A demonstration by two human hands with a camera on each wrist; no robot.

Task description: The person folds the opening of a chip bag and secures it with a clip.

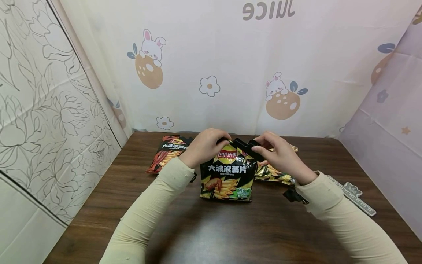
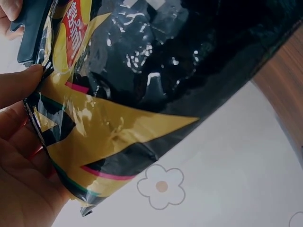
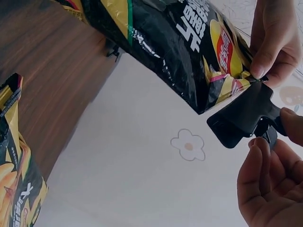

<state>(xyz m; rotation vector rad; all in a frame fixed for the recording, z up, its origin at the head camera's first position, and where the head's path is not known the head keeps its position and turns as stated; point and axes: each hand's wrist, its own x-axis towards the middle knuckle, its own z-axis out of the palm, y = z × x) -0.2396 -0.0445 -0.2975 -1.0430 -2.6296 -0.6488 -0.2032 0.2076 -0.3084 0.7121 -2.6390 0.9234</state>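
Observation:
A black and yellow bag of potato chips (image 1: 227,174) stands upright in the middle of the table. At its top left edge my left hand (image 1: 209,145) pinches the bag between thumb and fingers. My right hand (image 1: 277,152) grips a black bag clip (image 3: 246,116) by its handles, at the bag's top right corner. In the right wrist view one end of the clip meets the bag's top edge beside the left thumb (image 3: 262,66). The left wrist view shows the clip close to the left thumb tip as well.
Behind on the left lies a red and black chip bag (image 1: 169,152). Another yellow and black chip bag (image 1: 273,172) lies behind on the right, partly covered by my right hand. A grey ruler-like piece (image 1: 354,196) rests at the right. The patterned wall curtain (image 1: 211,110) borders the table's back.

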